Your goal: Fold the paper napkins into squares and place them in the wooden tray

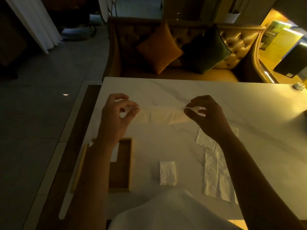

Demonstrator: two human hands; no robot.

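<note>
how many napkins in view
5 napkins: one between left hand and right hand, one folded at centre, two flat by the right arm, one in the tray; others may be hidden.

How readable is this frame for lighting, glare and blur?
Head view: dim, with a warm yellow cast. The napkin stretched between the left hand and right hand nearly blends into the pale table. The lit shelf at upper right glares, and detail is soft throughout.

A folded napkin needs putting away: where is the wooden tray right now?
Head view: the wooden tray lies on the table's near left side, just left of the small folded napkin.
</note>
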